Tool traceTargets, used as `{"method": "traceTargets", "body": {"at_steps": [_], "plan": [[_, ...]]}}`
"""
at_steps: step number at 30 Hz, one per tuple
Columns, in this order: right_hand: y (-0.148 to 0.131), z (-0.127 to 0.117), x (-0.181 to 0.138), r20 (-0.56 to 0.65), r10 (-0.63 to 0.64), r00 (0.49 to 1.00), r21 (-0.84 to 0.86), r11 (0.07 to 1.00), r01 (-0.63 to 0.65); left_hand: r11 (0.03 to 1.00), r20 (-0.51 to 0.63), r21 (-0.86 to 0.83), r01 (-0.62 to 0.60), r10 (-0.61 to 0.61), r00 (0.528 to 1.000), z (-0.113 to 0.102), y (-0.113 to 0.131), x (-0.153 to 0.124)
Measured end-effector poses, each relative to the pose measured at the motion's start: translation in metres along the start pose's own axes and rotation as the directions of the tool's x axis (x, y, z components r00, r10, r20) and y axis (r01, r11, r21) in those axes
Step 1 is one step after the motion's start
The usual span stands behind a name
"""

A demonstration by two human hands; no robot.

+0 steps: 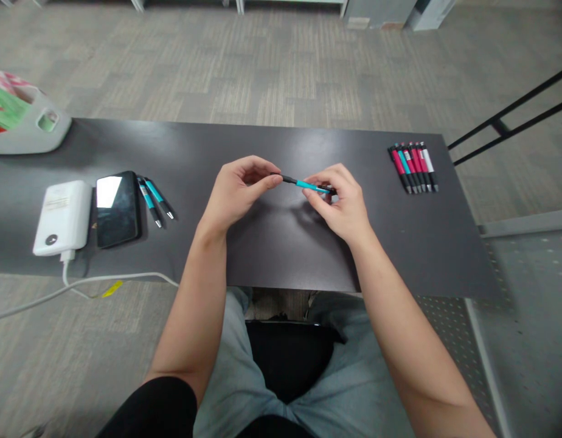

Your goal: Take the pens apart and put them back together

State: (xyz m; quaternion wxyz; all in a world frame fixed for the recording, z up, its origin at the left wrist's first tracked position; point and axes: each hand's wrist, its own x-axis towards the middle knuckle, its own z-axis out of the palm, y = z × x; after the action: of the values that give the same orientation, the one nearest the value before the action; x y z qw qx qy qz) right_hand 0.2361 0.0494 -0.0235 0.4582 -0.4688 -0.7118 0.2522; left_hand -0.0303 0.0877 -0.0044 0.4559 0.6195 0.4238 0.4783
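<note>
A turquoise and black pen (303, 184) is held level above the middle of the dark table. The thumb and fingers of my left hand (244, 188) pinch its black left end. My right hand (338, 198) grips the turquoise barrel near the other end, its fingertips covering part of it. To the right, several pens (413, 167) lie side by side in a row: mostly pink, one turquoise, one white. Two more turquoise pens (154, 199) lie to the left, beside a black phone (118, 210).
The dark table (272, 255) spans the view. On its left stand a white power bank (63, 217) with a white cable (121, 277), and a white basket (53, 121) holding colourful items. Black metal bars (513, 121) rise past the right edge.
</note>
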Motion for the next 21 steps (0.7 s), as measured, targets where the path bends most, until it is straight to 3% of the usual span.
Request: {"method": "traceTargets", "body": {"at_steps": [16, 21], "plan": [[-0.0025, -0.0028, 0.0020, 0.032, 0.018, 0.999, -0.025, 1.000, -0.017, 1.000, -0.045, 0.009, 0.011, -0.010, 0.999, 0.0009, 0.0008, -0.0021], [0.0003, -0.0005, 0.0025, 0.104, 0.057, 0.993, 0.003, 0.998, -0.058, 0.999, -0.046, 0.054, -0.007, 0.010, 0.999, -0.0001, 0.0023, -0.0022]]}}
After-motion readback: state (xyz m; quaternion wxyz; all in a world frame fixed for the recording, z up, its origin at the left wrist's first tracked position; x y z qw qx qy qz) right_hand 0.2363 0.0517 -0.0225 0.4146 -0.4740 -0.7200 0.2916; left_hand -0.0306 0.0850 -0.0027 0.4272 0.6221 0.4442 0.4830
